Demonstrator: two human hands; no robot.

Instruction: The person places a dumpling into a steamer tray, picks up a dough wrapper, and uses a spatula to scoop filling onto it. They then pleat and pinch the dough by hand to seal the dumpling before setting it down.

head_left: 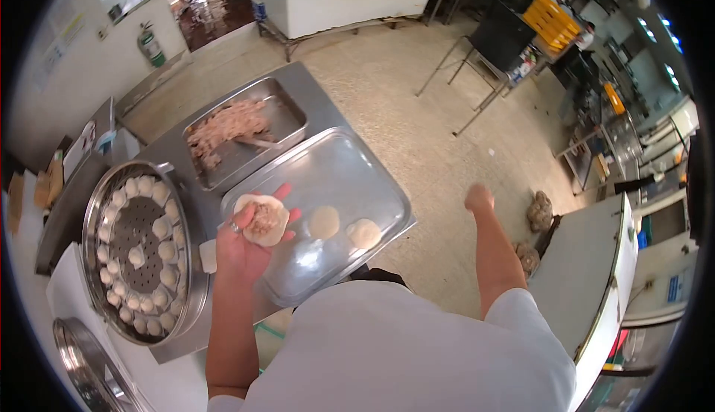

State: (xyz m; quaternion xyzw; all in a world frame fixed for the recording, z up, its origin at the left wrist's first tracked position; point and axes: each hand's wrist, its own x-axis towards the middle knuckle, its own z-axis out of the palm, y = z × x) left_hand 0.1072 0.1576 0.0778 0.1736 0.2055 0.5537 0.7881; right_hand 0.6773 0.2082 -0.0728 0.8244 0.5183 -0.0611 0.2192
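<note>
My left hand [242, 252] is palm up over the metal tray, bearing a round dumpling wrapper [280, 227] with a mound of pinkish meat filling [262, 220] on it. The thumb rests at the wrapper's edge and the other fingers spread out beneath. Two more dough wrappers [324, 223] lie flat on the upturned-looking metal tray [357, 166]. Far to the right, my right hand [479, 197] is held out over the floor, its fingers curled in. Nothing shows in it.
A deep pan [294, 118] holds meat filling and a flat spatula [257, 142]. At the left, a round perforated steamer [91, 218] carries rings of shaped dumplings. Another round metal pan [78, 337] stands below it. A white cabinet [573, 278] is at the right.
</note>
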